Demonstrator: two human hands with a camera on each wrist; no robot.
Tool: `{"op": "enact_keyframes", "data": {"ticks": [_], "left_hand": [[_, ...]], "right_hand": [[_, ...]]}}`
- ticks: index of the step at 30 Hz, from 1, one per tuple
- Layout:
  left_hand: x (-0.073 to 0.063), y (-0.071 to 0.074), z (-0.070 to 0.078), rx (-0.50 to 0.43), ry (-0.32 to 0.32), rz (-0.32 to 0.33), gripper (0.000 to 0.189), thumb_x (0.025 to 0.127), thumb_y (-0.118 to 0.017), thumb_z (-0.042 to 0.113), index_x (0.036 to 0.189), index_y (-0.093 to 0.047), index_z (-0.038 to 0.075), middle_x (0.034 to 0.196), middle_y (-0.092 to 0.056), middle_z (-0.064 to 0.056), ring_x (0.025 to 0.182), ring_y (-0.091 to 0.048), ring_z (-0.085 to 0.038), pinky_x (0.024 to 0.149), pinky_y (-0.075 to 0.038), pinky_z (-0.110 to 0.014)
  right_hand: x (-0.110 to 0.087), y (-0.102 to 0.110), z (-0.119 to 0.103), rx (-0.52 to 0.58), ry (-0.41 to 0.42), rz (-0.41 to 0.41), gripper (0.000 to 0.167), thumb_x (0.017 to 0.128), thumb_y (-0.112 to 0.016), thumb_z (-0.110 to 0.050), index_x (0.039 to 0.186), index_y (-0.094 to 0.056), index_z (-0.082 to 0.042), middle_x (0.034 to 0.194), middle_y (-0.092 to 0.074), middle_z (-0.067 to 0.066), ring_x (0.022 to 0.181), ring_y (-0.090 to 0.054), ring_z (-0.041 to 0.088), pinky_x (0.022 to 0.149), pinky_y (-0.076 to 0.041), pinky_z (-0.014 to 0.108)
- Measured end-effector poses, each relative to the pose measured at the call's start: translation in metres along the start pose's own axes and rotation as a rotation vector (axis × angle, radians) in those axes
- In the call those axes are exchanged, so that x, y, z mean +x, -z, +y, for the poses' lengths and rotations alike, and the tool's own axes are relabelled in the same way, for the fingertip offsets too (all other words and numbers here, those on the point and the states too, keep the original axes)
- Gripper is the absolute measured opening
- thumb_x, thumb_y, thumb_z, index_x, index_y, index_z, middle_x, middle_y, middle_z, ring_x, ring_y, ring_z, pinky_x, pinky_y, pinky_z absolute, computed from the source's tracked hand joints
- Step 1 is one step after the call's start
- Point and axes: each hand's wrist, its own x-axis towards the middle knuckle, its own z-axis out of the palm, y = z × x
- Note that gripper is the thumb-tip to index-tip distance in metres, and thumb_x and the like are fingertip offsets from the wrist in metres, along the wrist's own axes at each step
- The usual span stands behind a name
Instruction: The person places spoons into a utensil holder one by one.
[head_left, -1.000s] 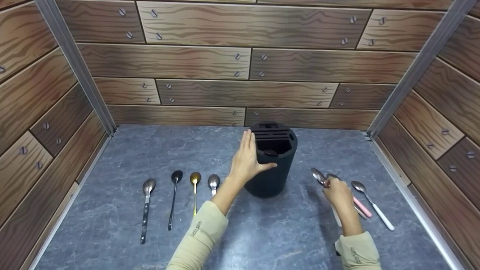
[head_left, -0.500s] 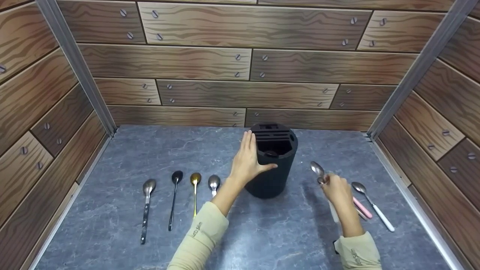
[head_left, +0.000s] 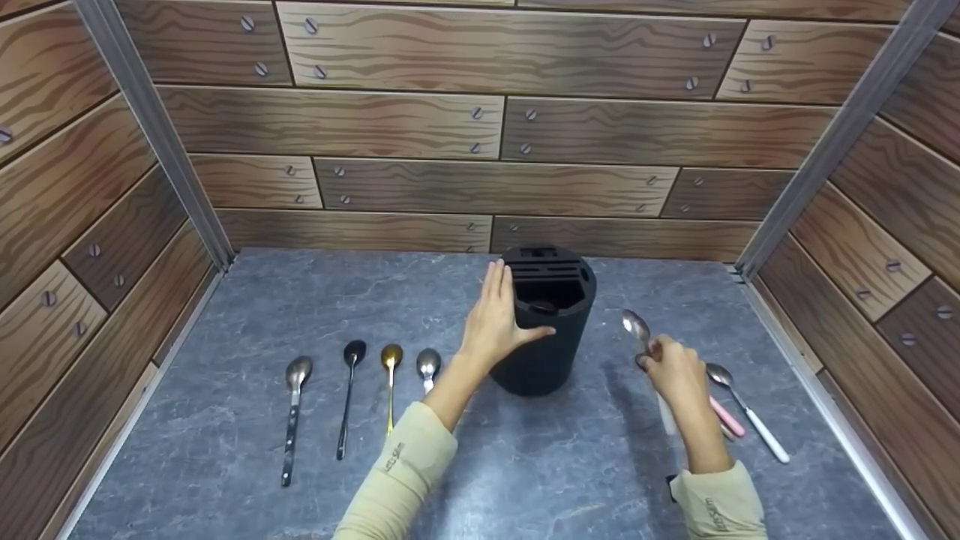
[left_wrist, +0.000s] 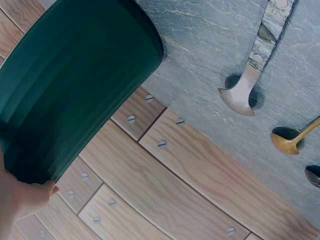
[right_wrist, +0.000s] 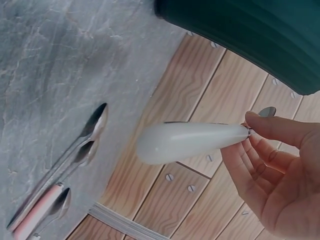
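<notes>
In the head view my left hand [head_left: 489, 321] rests against the side of a dark green cutlery holder [head_left: 541, 349], fingers straight along it and thumb across its front. The holder stands upright, with slots and a large opening on top. My right hand [head_left: 676, 379] pinches a spoon near the neck, its silver bowl [head_left: 635, 324] pointing away and its white handle [right_wrist: 195, 142] tapering toward the fingers. The spoon is raised above the table. Beneath that hand lie a pink-handled spoon [right_wrist: 42, 210] and a silver spoon [right_wrist: 65, 160], partly hidden in the head view.
A white-handled spoon [head_left: 757, 424] lies at the right. Left of the holder lie a dark-handled spoon [head_left: 291, 424], a black spoon [head_left: 348, 405], a gold spoon [head_left: 390, 382] and a silver spoon [head_left: 428, 365], partly covered by the left arm. Wood-patterned walls [head_left: 405, 184] enclose the grey tabletop [head_left: 540, 465].
My right hand has lifted the white-handled spoon off the table, its bowl rising and moving away from the spoons below. The left hand and the holder have stayed put.
</notes>
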Motion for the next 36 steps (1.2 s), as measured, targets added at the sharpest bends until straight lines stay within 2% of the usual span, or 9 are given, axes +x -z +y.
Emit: {"op": "enact_keyframes", "data": {"ticks": [7, 13, 22, 28, 36], "left_hand": [[0.001, 0.001, 0.001, -0.008, 0.006, -0.017, 0.115, 0.063, -0.064, 0.07, 0.137, -0.029, -0.011, 0.143, -0.027, -0.024, 0.134, -0.02, -0.031, 0.104, -0.028, -0.033], [0.002, 0.001, 0.002, -0.007, -0.002, -0.015, 0.115, 0.063, -0.064, 0.07, 0.137, -0.029, -0.011, 0.143, -0.026, -0.025, 0.134, -0.02, -0.032, 0.103, -0.029, -0.034], [0.001, 0.0, 0.0, -0.019, 0.007, -0.009, 0.116, 0.063, -0.064, 0.07, 0.137, -0.028, -0.011, 0.144, -0.025, -0.024, 0.134, -0.02, -0.032, 0.102, -0.03, -0.034], [0.0, 0.0, 0.0, -0.023, 0.012, -0.011, 0.115, 0.063, -0.064, 0.07, 0.137, -0.028, -0.011, 0.144, -0.025, -0.024, 0.134, -0.02, -0.032, 0.103, -0.028, -0.034], [0.001, 0.001, 0.001, 0.0, 0.025, -0.046, 0.116, 0.064, -0.061, 0.072, 0.139, -0.027, -0.01, 0.145, -0.023, -0.022, 0.135, -0.016, -0.029, 0.103, -0.028, -0.034]], "right_hand": [[0.0, 0.006, -0.007, 0.028, -0.001, 0.045, 0.013, 0.08, -0.064, -0.004, 0.089, -0.06, 0.004, 0.082, -0.065, 0.019, 0.077, -0.06, 0.042, 0.065, -0.043, 0.054], [0.001, 0.01, -0.014, 0.075, -0.008, 0.115, 0.012, 0.081, -0.064, -0.005, 0.091, -0.061, 0.002, 0.082, -0.065, 0.017, 0.076, -0.06, 0.039, 0.065, -0.043, 0.053], [0.002, 0.012, -0.022, 0.121, 0.06, 0.23, 0.01, 0.078, -0.068, -0.002, 0.084, -0.061, 0.002, 0.076, -0.065, 0.016, 0.072, -0.062, 0.033, 0.065, -0.044, 0.05], [0.002, 0.015, -0.031, 0.159, 0.067, 0.285, 0.01, 0.077, -0.069, -0.001, 0.084, -0.062, 0.001, 0.076, -0.065, 0.016, 0.071, -0.063, 0.031, 0.065, -0.044, 0.048], [0.002, 0.022, -0.038, 0.203, 0.08, 0.368, 0.012, 0.078, -0.069, 0.0, 0.088, -0.062, 0.003, 0.078, -0.064, 0.016, 0.073, -0.063, 0.031, 0.068, -0.045, 0.046]]}}
